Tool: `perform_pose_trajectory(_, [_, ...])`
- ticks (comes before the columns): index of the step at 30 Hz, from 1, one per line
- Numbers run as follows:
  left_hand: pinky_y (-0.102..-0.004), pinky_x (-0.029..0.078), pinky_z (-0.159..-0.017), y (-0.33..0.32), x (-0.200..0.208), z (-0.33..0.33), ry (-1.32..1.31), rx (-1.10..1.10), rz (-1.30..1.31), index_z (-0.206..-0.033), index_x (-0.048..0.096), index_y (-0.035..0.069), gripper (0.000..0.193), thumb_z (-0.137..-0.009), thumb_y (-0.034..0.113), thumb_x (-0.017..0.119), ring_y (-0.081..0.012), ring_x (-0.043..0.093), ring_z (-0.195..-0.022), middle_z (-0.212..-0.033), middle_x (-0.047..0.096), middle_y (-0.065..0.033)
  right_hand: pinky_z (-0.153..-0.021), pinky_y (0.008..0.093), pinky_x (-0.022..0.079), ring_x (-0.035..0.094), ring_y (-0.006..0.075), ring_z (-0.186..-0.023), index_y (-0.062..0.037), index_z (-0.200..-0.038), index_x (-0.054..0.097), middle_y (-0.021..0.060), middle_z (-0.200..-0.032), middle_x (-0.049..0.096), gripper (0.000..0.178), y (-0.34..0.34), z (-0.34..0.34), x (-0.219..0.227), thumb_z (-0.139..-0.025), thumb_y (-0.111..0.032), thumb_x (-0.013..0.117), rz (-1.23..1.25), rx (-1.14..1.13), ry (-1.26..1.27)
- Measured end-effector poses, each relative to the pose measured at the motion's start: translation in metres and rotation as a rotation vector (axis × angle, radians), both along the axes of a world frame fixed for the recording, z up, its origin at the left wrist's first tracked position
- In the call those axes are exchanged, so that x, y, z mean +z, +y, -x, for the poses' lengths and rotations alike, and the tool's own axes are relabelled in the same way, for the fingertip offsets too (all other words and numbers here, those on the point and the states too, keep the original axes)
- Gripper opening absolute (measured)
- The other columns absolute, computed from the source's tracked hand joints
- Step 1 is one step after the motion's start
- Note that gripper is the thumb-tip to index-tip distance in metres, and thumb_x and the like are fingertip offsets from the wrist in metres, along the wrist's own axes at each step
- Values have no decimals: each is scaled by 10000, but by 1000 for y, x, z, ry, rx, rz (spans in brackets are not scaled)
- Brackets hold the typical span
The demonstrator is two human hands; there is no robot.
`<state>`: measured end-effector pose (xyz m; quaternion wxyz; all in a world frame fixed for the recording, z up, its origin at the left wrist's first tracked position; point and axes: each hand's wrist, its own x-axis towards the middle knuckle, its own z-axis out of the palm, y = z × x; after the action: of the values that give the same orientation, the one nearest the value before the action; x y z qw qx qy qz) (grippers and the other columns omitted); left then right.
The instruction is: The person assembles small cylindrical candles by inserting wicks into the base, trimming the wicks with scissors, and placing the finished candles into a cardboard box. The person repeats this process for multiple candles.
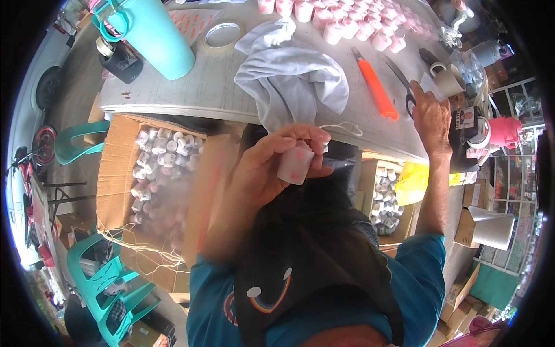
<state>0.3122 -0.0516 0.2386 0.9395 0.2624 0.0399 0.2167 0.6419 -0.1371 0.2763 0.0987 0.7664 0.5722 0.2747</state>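
The fingers (315, 134) of the left hand (260, 165) are closed around a small white cylinder (295, 165) with pink spots, held tilted in front of the chest, just off the near edge of the table (191, 95); those of the right hand (432, 115) reach down onto the tabletop by the scissors (399, 74), and I cannot tell whether they grip the handles or only lie over them.

From the left, I see a green plastic chair (78, 141); then an open cardboard box (115, 168) below the table edge, heaped with small whitish cylinders (167, 151), the nearer part hazy; above it on the table a turquoise bottle (153, 43) and, beyond, a roll of tape (222, 46); next a crumpled grey cloth (289, 75), its end hanging over the edge; farther back a crowd of pink-and-white cups (347, 17); then an orange-handled tool (377, 87), left of the scissors; a second box (367, 173) of cylinders sits low, beside something yellow (411, 180); lastly, near the right fingertips, a pale mug (451, 80).
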Motion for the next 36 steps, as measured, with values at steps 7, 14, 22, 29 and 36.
perform_pose_trajectory(7, [-523,548,-820,3,4,-2,16,23,-64,-1368,394,-82,716,-740,248,492,-229,568,-769,-1150,527,-164,-679,349,498,634,211,-682,-118,-1253,575,133,-852,656,493,-46,15,17,-779,-158,703,-402,122,632])
perform_pose_trajectory(14, [-469,551,-784,13,8,-3,65,52,-140,-1393,399,-26,706,-734,220,466,-206,569,-744,-1326,485,-179,-806,323,502,634,228,-951,21,-1199,599,184,-1131,633,577,-91,76,-34,-708,-231,769,-94,461,2192])
perform_pose_trajectory(22, [-463,554,-788,10,5,-9,57,25,-125,-1406,378,-24,708,-733,178,460,-201,564,-732,-1339,481,-187,-746,275,434,604,151,-887,73,-1197,591,123,-1069,648,618,-81,99,-41,-717,-275,765,42,244,2215])
perform_pose_trajectory(29, [-499,578,-791,11,-4,-12,-26,31,-39,-1424,272,-100,789,-718,193,469,-218,542,-681,-1363,448,-247,-646,234,479,615,144,-758,79,-1186,584,112,-949,655,574,-75,107,-48,-772,-277,761,1,246,2277])
perform_pose_trajectory(36, [-514,561,-829,10,-7,-13,-35,3,-12,-1430,248,-104,800,-719,183,478,-221,544,-693,-1378,428,-260,-653,233,479,612,135,-744,75,-1212,554,117,-924,643,531,-71,112,-52,-825,-239,739,18,258,2318])
